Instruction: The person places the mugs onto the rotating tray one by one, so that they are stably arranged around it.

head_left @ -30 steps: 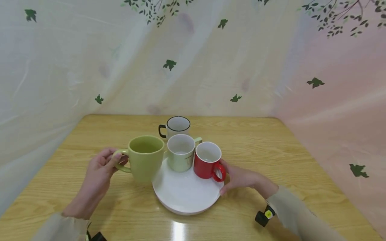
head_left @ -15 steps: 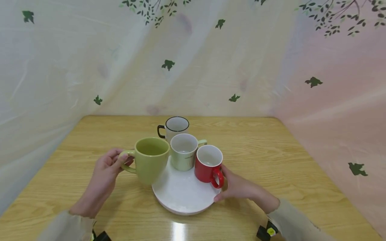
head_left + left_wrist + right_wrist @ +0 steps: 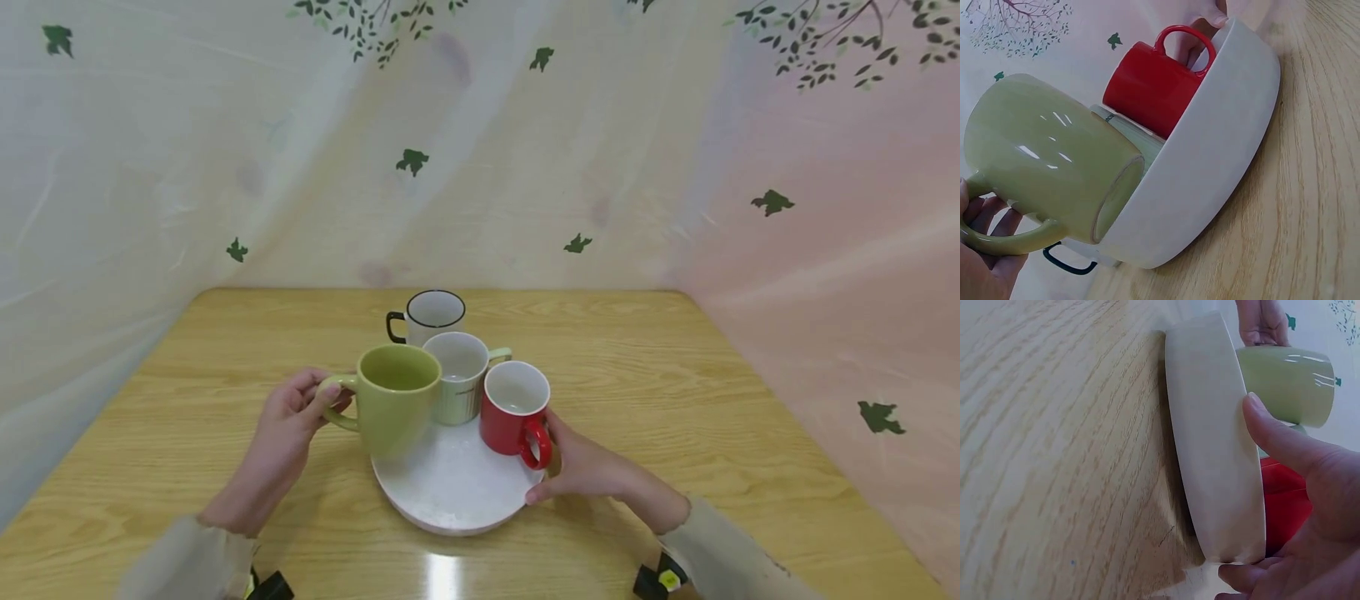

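My left hand (image 3: 296, 417) grips the handle of a large olive-green mug (image 3: 397, 400), upright over the left part of a round white stand (image 3: 457, 492). Whether its base touches the stand, I cannot tell. On the stand, a red mug (image 3: 513, 425) with a white inside stands at the right, its handle toward the front right. Beside it is a pale green mug (image 3: 459, 400), partly covered by the olive one. At the stand's right edge my right hand (image 3: 581, 462) holds the side, thumb (image 3: 1266, 415) on the rim and fingertips (image 3: 1238, 575) farther round.
Behind the pale green mug is a white mug (image 3: 435, 312) with a black rim and handle; its base is hidden. The wooden table (image 3: 675, 375) extends on both sides. A printed curtain (image 3: 487, 167) hangs behind and beside it.
My left hand has carried the olive-green mug rightward, over the stand. The stand has turned slightly under my right hand, bringing the red mug and its handle toward the front.
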Demonstrator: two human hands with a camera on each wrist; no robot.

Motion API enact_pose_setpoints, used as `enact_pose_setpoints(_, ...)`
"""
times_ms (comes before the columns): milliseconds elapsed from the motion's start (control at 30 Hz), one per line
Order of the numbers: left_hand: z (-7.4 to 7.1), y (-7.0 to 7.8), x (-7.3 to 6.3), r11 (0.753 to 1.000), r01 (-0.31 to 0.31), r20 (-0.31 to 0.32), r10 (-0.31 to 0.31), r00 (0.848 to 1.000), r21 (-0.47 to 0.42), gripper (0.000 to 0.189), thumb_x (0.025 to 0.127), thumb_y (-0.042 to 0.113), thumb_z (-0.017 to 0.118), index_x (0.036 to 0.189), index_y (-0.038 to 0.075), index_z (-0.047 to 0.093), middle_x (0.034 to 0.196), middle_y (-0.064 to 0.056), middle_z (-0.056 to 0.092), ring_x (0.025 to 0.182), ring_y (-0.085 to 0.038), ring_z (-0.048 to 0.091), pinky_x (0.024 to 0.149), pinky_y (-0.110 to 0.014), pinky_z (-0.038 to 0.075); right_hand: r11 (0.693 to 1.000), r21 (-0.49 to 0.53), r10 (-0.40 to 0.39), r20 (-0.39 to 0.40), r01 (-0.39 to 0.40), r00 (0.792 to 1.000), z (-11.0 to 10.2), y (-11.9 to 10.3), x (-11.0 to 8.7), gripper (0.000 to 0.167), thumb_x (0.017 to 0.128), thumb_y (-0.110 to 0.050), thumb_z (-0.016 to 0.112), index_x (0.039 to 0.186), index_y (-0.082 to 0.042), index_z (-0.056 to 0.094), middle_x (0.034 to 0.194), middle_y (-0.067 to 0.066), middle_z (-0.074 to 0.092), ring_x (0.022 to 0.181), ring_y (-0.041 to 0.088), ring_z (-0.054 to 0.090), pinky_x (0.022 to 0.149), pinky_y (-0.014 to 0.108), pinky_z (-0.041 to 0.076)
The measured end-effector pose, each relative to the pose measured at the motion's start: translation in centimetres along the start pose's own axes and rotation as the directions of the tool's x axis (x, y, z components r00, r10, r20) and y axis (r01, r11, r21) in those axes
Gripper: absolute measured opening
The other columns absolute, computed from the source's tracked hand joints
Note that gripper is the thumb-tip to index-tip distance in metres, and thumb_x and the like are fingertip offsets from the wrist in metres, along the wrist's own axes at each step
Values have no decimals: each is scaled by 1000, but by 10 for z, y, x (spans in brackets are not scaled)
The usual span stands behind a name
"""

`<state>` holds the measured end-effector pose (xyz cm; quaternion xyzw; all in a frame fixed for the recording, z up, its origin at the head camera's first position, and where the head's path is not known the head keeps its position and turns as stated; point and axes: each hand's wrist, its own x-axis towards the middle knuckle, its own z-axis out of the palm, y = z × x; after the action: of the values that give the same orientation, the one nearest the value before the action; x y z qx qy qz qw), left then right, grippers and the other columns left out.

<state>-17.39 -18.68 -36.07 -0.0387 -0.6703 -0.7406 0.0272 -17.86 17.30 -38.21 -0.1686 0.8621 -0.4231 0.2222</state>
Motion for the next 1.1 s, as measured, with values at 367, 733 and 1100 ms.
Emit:
enact_pose_setpoints(367,1,-3,-3,1000,8,27,-8,1000,-6,12,99,11,52,93,16,61,92,16,71,92,1,67,90,-18,55,993,121,-5,24,2,1000,-1,10,0,120,74,-14,84,154,0,-5,161,25,4,145,50,16,117,60,22)
enact_pose_setpoints(733,2,-6,-8,997,13,73,-19,997,80,8,99,14,54,94,17,60,94,18,70,94,1,65,88,-14,53,981,192,-3,54,-7,999,-2,11,-1,120,76,-11,82,155,-7,-8,163,21,1,147,48,11,119,58,21)
enact_pose_setpoints(1100,3,-13,-9,988,-14,188,-15,982,156,14,99,18,55,103,6,59,113,20,69,112,3,58,105,-26,41,985,173,-3,53,-6,999,-2,12,0,119,76,-14,82,155,-6,-7,162,21,1,146,49,14,118,60,20)
